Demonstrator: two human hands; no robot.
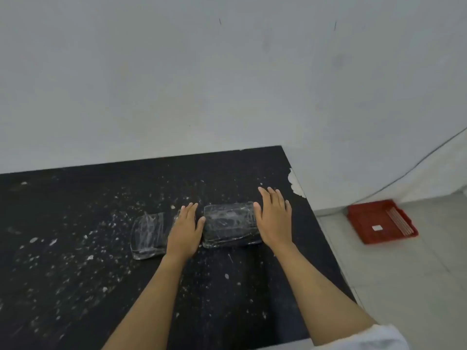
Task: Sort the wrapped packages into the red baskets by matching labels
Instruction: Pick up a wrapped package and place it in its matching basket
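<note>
Two dark packages wrapped in clear film lie on a black table (pixel 75 248). The right package (pixel 228 224) sits between my hands. My left hand (pixel 185 232) is flat at its left end with fingers spread, thumb touching the package. My right hand (pixel 274 218) is open at its right end, fingers extended. The left package (pixel 149 234) lies just left of my left hand, partly hidden by it. No label shows on either package. A red basket (pixel 380 221) with a small white label lies on the floor to the right.
The table is speckled with white flecks and stands against a pale wall (pixel 227 84). Its right edge drops to a light tiled floor (pixel 404 286). A thin cable (pixel 417 162) runs along the wall above the basket.
</note>
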